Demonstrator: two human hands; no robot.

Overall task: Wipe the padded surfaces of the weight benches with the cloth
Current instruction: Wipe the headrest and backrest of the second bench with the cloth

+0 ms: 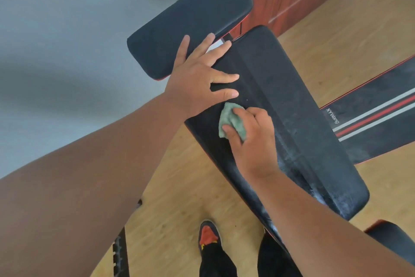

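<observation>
The person leans over a long black padded bench pad (pixel 289 106) that runs from the far middle of the scene to the near right, its surface dusty and streaked pale along the centre seam towards the near end. The right hand (pixel 253 140) reaches in from the near right, forearm stretched out straight, wrist slightly bent, knuckles up; its grip is closed around a small crumpled pale-green cloth (pixel 231 120), thumb pinned over the near edge and fingers curled on top, pressing it flat against the left part of the pad. The left hand (pixel 197 74) comes in from the near left on a bare, extended arm and lies palm down with its grip wide, holding nothing, the fingers splayed. Its heel sits at the pad's left edge, its fingertips reach across the far end of that pad, and two fingers overlap the near edge of a shorter black padded seat cushion (pixel 188 23) lying just beyond. The cloth sits just near of the left hand's thumb. To the right lies a second black pad with red and white stripes (pixel 377 117). Below is a light wooden floor (pixel 179 187), with an orange-and-black shoe (pixel 208 235) standing on it.
</observation>
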